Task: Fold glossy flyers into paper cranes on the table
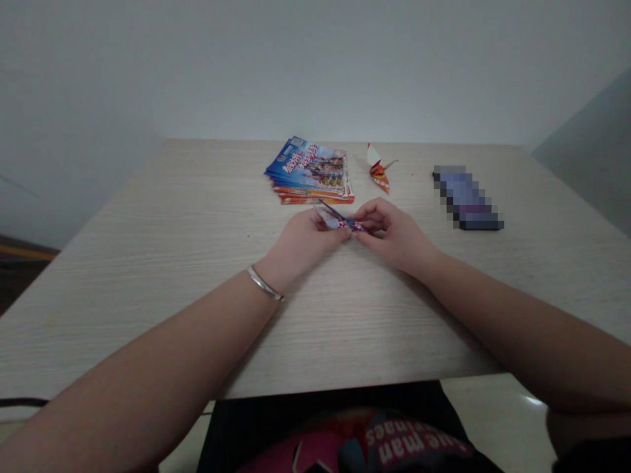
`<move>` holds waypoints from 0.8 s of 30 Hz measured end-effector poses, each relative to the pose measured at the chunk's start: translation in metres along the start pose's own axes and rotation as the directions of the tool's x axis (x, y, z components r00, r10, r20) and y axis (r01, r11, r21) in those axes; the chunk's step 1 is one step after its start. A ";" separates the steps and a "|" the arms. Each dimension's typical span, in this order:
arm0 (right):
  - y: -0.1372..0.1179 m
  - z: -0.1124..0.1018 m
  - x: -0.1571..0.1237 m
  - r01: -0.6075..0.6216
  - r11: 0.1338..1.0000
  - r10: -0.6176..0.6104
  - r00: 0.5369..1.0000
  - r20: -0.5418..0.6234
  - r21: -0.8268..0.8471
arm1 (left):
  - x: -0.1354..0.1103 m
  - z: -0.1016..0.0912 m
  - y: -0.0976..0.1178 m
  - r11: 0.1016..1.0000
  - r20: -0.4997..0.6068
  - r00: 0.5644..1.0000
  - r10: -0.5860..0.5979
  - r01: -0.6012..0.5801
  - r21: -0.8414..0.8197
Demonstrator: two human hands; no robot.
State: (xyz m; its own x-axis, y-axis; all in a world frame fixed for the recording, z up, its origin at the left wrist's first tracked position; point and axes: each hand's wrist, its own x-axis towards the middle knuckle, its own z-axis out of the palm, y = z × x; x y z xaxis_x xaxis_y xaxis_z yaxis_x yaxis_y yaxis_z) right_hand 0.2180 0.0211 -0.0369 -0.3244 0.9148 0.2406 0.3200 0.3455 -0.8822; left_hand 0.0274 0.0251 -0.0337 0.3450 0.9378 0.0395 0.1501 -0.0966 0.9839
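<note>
Between my two hands is a small folded piece of printed paper [340,222], blue, white and red, held just above the table. My left hand [310,233], with a silver bangle on its wrist, pinches the paper's left side between thumb and fingers. From the other side, my right hand [394,233] grips the right end, its thumb close to the left thumb. Fingers cover part of the folds. Beyond the hands lies a stack of printed leaflets [313,169], blue on top with orange edges below. Right of the stack sits an orange and white folded paper crane [378,172].
A phone [466,197] with a blurred-out screen lies on the right of the pale wooden table [197,263]. A grey-white wall [315,66] rises behind the table. A dark cable [22,402] shows at the lower left, by the table's near edge.
</note>
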 end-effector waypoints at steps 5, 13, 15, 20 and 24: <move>0.002 -0.003 0.000 0.061 0.991 -0.061 0.998 0.009 -0.116 | 0.002 -0.004 -0.001 0.996 -0.010 1.000 0.023 -0.022 0.082; 0.001 -0.006 -0.002 0.064 0.991 -0.059 0.997 0.045 -0.120 | 0.001 -0.008 0.002 0.972 -0.079 0.996 0.028 -0.009 0.236; -0.001 -0.006 -0.003 0.080 0.987 -0.074 0.996 0.043 -0.138 | 0.000 -0.008 0.004 0.959 -0.058 0.998 0.034 -0.016 0.283; -0.005 -0.010 -0.002 0.253 0.915 -0.258 0.966 0.026 -0.315 | 0.002 -0.010 -0.001 0.950 -0.129 0.991 0.029 0.013 0.313; -0.008 -0.010 -0.002 0.268 0.862 -0.296 0.955 0.001 -0.429 | 0.004 -0.009 -0.007 0.943 -0.122 0.991 0.055 -0.011 0.331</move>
State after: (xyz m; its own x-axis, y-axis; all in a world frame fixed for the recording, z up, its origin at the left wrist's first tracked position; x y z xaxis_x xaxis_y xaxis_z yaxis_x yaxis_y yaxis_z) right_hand 0.2253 0.0187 -0.0266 -0.4059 0.7713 0.4903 0.5714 0.6329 -0.5225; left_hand 0.0189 0.0322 -0.0389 0.2367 0.9648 0.1145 0.4448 -0.2123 0.8701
